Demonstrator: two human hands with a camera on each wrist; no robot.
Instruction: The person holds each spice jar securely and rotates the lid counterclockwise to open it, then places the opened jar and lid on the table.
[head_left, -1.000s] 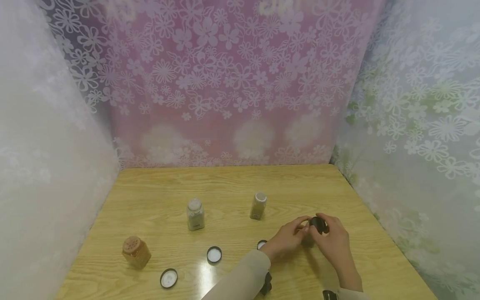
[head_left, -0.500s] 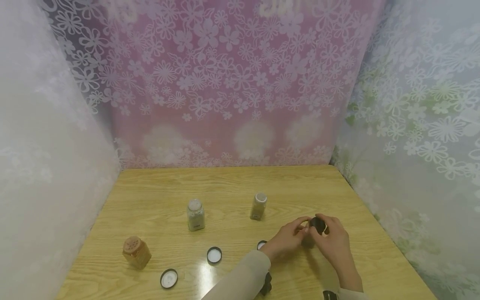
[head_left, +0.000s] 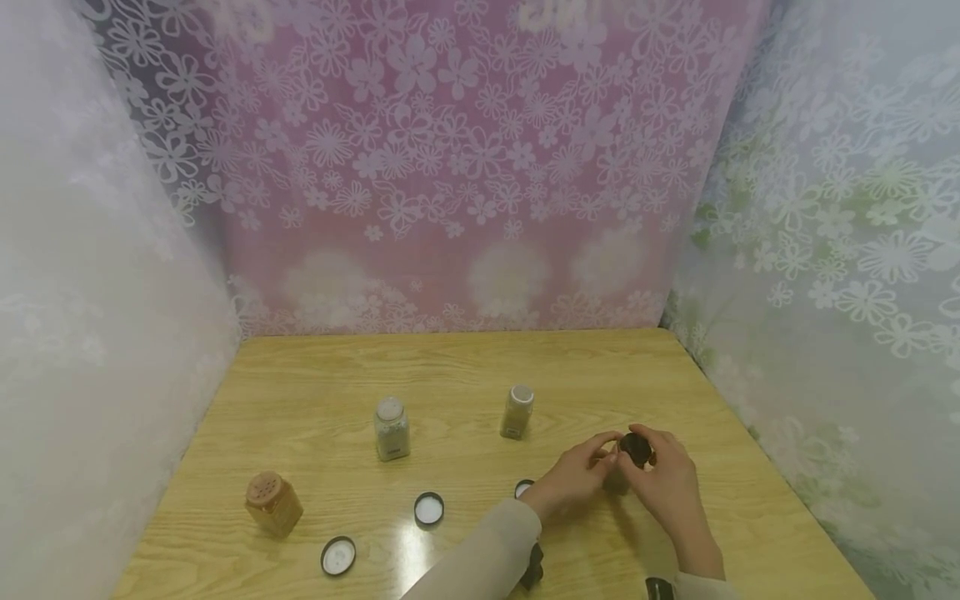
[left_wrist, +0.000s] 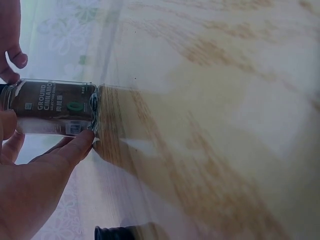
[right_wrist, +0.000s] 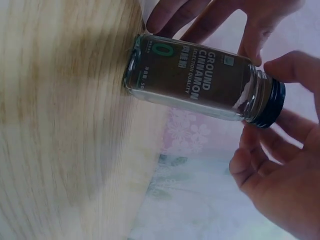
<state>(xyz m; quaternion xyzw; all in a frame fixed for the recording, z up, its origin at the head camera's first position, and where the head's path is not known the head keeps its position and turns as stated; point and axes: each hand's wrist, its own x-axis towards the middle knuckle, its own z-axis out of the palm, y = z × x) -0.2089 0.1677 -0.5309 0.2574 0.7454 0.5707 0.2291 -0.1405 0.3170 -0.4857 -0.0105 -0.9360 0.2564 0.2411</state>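
A glass spice jar labelled ground cinnamon [right_wrist: 190,75] stands upright on the table at the right. Its dark brown filling shows through the glass, and a black cap [right_wrist: 270,104] sits on its neck. My left hand [head_left: 573,475] holds the jar's body from the left, thumb on one side and fingers on the other, as the left wrist view also shows around the jar [left_wrist: 55,107]. From the right, my right hand [head_left: 667,483] grips the cap [head_left: 636,448] between thumb and fingers. The hands partly hide the jar in the head view.
Two capless spice jars [head_left: 392,429] [head_left: 517,412] stand further back. An orange-brown shaker jar [head_left: 273,503] is at the left. Upturned black caps lie near the front, one cap [head_left: 338,556] left, another cap [head_left: 429,508] central, a third cap [head_left: 523,488] behind my left wrist. Floral curtains [head_left: 465,167] surround the table.
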